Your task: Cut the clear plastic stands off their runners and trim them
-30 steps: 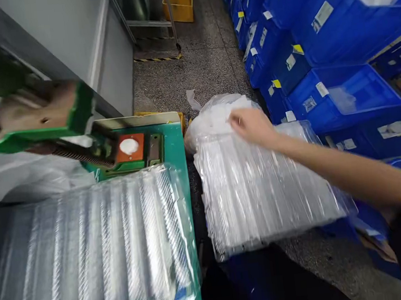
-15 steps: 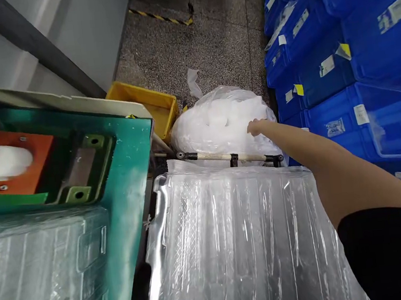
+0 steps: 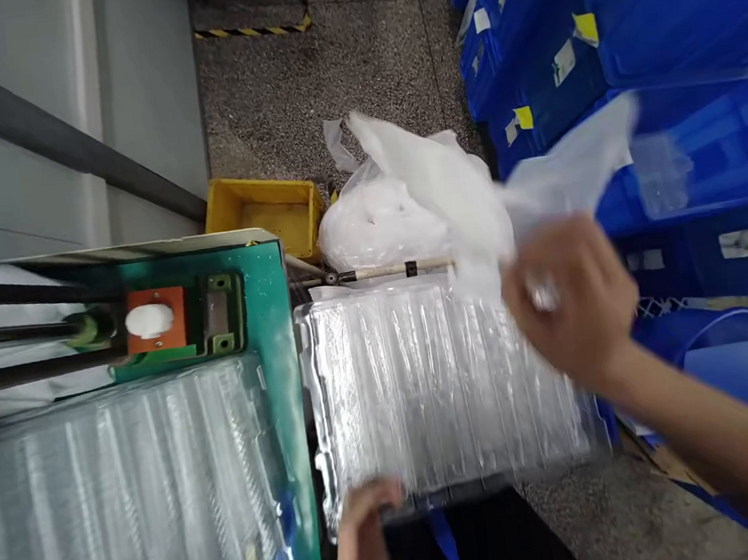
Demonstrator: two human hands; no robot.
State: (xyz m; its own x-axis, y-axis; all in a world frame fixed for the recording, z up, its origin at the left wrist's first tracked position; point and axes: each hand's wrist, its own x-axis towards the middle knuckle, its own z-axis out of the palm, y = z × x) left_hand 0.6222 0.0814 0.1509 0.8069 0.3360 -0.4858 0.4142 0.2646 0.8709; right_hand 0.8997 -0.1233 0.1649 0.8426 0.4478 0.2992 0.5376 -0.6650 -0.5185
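My right hand (image 3: 573, 299), blurred by motion, is closed on a thin white sheet (image 3: 458, 191), perhaps a foam or plastic bag. The sheet spreads up and out on both sides of the fist, above a clear ribbed plastic tray (image 3: 418, 382). My left hand (image 3: 367, 539) is at the tray's near left corner, thumb and fingers apart; whether it touches the rim I cannot tell. Beyond the tray's far edge, a clear bag (image 3: 369, 231) of white sheets bulges behind a pale rail (image 3: 373, 272).
On my left is a green machine bed (image 3: 269, 300) with an orange block (image 3: 176, 305) and more clear ribbed trays (image 3: 134, 483). A yellow bin (image 3: 261, 185) stands on the floor beyond. Blue crates (image 3: 662, 36) are stacked on the right.
My right hand has come back from the bag toward me, drawing out a white sheet. My left hand has entered at the bottom. The view has shifted, showing more of the tray's near edge.
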